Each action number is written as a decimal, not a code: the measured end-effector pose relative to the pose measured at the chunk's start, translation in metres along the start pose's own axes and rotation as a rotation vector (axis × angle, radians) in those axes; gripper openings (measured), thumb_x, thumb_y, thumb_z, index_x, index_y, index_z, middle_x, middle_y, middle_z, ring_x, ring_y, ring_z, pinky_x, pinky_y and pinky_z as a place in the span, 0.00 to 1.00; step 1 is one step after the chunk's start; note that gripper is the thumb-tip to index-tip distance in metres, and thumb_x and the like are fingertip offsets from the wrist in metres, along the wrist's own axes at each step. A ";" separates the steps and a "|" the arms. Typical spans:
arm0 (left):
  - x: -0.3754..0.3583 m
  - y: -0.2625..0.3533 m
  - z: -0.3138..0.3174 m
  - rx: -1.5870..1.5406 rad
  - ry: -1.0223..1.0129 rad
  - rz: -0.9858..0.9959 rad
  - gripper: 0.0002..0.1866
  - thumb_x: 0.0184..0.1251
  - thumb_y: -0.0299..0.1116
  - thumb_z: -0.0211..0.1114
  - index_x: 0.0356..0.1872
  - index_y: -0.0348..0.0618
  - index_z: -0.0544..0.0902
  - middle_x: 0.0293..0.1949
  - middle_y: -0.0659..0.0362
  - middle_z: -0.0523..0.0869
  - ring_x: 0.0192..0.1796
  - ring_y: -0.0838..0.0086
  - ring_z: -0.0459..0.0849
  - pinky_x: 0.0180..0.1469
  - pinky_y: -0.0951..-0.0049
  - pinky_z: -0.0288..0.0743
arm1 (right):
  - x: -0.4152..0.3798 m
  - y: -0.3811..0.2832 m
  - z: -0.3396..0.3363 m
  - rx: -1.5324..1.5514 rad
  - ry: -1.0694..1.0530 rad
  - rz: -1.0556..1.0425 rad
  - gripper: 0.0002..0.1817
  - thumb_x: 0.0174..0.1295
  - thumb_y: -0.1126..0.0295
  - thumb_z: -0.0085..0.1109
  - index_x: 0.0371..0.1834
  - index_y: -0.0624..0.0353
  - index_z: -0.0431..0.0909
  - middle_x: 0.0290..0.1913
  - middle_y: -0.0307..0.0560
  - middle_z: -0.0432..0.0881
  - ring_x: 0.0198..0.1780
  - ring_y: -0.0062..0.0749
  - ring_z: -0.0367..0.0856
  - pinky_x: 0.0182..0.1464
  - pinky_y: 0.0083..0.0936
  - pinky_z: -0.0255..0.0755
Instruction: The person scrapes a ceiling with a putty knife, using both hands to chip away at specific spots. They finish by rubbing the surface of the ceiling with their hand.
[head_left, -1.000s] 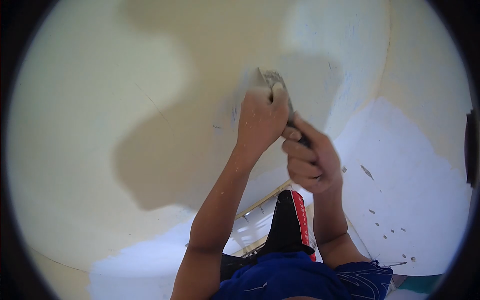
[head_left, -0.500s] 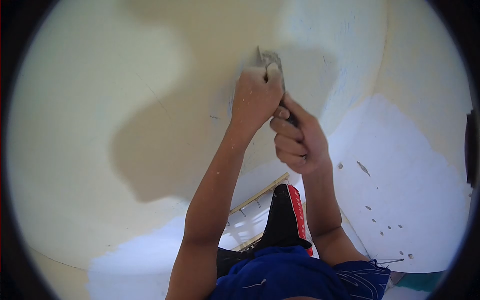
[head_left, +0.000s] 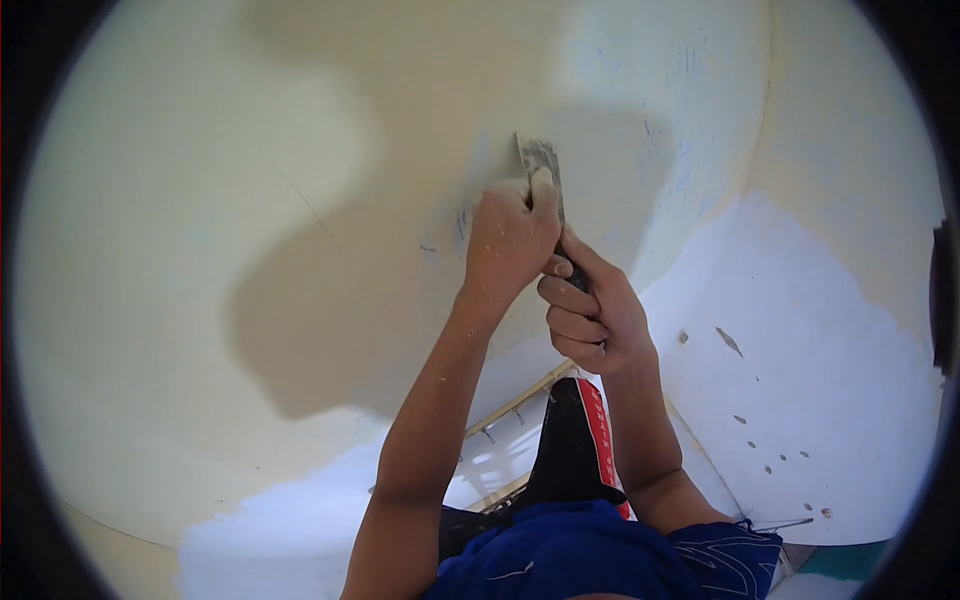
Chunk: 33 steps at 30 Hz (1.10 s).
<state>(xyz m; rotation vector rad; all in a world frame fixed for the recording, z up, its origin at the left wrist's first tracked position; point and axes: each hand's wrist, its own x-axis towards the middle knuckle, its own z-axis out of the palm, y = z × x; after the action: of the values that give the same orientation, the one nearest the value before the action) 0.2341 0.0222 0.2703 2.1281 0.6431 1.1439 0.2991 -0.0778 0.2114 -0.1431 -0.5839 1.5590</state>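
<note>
Both hands are on a putty knife [head_left: 541,152] in front of the pale wall [head_left: 150,250]. Its grey, smeared blade points up, with the top edge at or very near the wall surface. My left hand [head_left: 512,230] is closed around the blade, thumb lying along its face. Below it, my right hand [head_left: 600,310] has its fingers wrapped round the dark handle, the index finger stretched up along it. Whitish dust or specks dot the left hand and forearm. Part of the blade is hidden behind the left hand.
Blue scuffs and a thin scratch mark the wall. A white area [head_left: 800,330] at the right has several chipped spots. Below are a wooden rail with hooks [head_left: 520,402] and my leg in black and red shorts [head_left: 575,440]. A dark object [head_left: 942,300] stands at the right edge.
Both hands and the putty knife have moved down along the wall, keeping the same grip. The view has shifted slightly.
</note>
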 end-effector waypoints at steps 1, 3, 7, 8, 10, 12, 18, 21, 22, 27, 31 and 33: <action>-0.002 -0.005 0.001 -0.009 0.003 -0.012 0.25 0.70 0.38 0.53 0.16 0.28 0.73 0.11 0.44 0.70 0.13 0.61 0.75 0.22 0.59 0.69 | 0.000 0.001 -0.003 -0.051 0.044 0.021 0.23 0.78 0.46 0.35 0.32 0.49 0.65 0.12 0.26 0.51 0.07 0.13 0.42 0.05 0.14 0.41; 0.005 -0.006 0.001 -0.006 -0.001 0.017 0.25 0.71 0.40 0.54 0.16 0.30 0.71 0.11 0.52 0.69 0.15 0.69 0.70 0.22 0.62 0.66 | 0.003 -0.005 -0.006 -0.007 0.009 0.025 0.23 0.78 0.46 0.35 0.31 0.50 0.65 0.13 0.28 0.53 0.07 0.15 0.45 0.05 0.16 0.44; 0.002 0.007 -0.003 -0.072 0.014 0.002 0.23 0.71 0.37 0.54 0.17 0.29 0.71 0.12 0.44 0.70 0.15 0.60 0.80 0.22 0.62 0.69 | -0.006 -0.001 0.023 -0.532 0.282 -0.157 0.22 0.78 0.49 0.38 0.32 0.53 0.70 0.16 0.34 0.62 0.11 0.21 0.59 0.13 0.24 0.61; -0.006 0.002 -0.009 -0.067 0.025 -0.011 0.23 0.71 0.37 0.54 0.17 0.29 0.71 0.12 0.44 0.70 0.15 0.60 0.80 0.22 0.62 0.69 | -0.012 0.002 0.017 -0.529 0.277 -0.140 0.22 0.78 0.49 0.38 0.32 0.53 0.70 0.16 0.34 0.62 0.11 0.21 0.59 0.13 0.24 0.61; -0.026 -0.006 -0.025 -0.231 0.042 0.032 0.23 0.73 0.37 0.54 0.20 0.29 0.72 0.13 0.48 0.72 0.18 0.65 0.83 0.22 0.65 0.69 | -0.028 0.012 0.011 -1.436 0.441 -0.442 0.17 0.76 0.58 0.44 0.33 0.58 0.74 0.22 0.40 0.70 0.18 0.26 0.69 0.22 0.30 0.70; -0.052 -0.012 -0.047 -0.274 0.013 -0.074 0.23 0.74 0.38 0.54 0.21 0.30 0.73 0.13 0.51 0.74 0.20 0.66 0.85 0.22 0.67 0.70 | -0.054 0.022 0.047 -1.446 0.355 -0.764 0.10 0.71 0.69 0.50 0.33 0.61 0.77 0.24 0.44 0.75 0.21 0.27 0.71 0.26 0.31 0.72; -0.111 -0.044 -0.082 -0.289 -0.119 -0.221 0.23 0.76 0.39 0.55 0.23 0.31 0.77 0.15 0.58 0.77 0.24 0.71 0.88 0.24 0.71 0.76 | -0.087 0.038 0.113 -0.545 -0.389 -0.535 0.08 0.65 0.82 0.50 0.35 0.56 0.64 0.27 0.42 0.69 0.26 0.28 0.70 0.22 0.28 0.69; -0.133 -0.055 -0.100 -0.306 -0.118 -0.258 0.21 0.76 0.37 0.55 0.25 0.30 0.79 0.16 0.57 0.79 0.24 0.72 0.87 0.25 0.72 0.78 | -0.120 0.007 0.128 -0.760 -0.348 -0.353 0.07 0.64 0.80 0.59 0.37 0.58 0.71 0.29 0.49 0.72 0.26 0.34 0.73 0.24 0.29 0.73; -0.138 -0.059 -0.108 -0.314 -0.120 -0.273 0.20 0.76 0.36 0.55 0.27 0.30 0.80 0.17 0.57 0.79 0.24 0.73 0.87 0.26 0.73 0.79 | -0.116 -0.001 0.131 -0.747 -0.438 -0.246 0.05 0.63 0.81 0.59 0.36 0.59 0.73 0.29 0.50 0.73 0.25 0.35 0.74 0.23 0.30 0.74; -0.159 -0.077 -0.130 -0.268 -0.057 -0.287 0.19 0.77 0.35 0.55 0.27 0.31 0.79 0.18 0.57 0.80 0.24 0.73 0.87 0.26 0.73 0.79 | -0.101 -0.003 0.147 -0.620 -0.515 0.025 0.04 0.64 0.80 0.59 0.31 0.63 0.76 0.30 0.51 0.76 0.23 0.35 0.77 0.22 0.31 0.74; -0.167 -0.082 -0.131 -0.286 -0.017 -0.301 0.19 0.77 0.35 0.55 0.26 0.31 0.78 0.18 0.57 0.81 0.24 0.73 0.87 0.26 0.73 0.79 | -0.098 -0.001 0.150 -0.603 -0.511 -0.031 0.04 0.63 0.80 0.59 0.31 0.63 0.76 0.30 0.51 0.76 0.23 0.34 0.77 0.21 0.30 0.74; -0.170 -0.086 -0.138 -0.238 -0.049 -0.315 0.19 0.77 0.35 0.55 0.25 0.31 0.78 0.18 0.57 0.81 0.24 0.73 0.87 0.26 0.73 0.79 | -0.097 0.000 0.147 -0.618 -0.502 -0.059 0.04 0.63 0.79 0.59 0.31 0.63 0.76 0.29 0.51 0.76 0.23 0.34 0.77 0.21 0.30 0.73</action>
<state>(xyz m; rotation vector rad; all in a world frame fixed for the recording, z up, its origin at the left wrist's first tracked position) 0.0201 0.0084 0.1738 1.7753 0.7489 0.9415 0.2437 -0.2115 0.3125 -0.1982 -1.4472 1.3122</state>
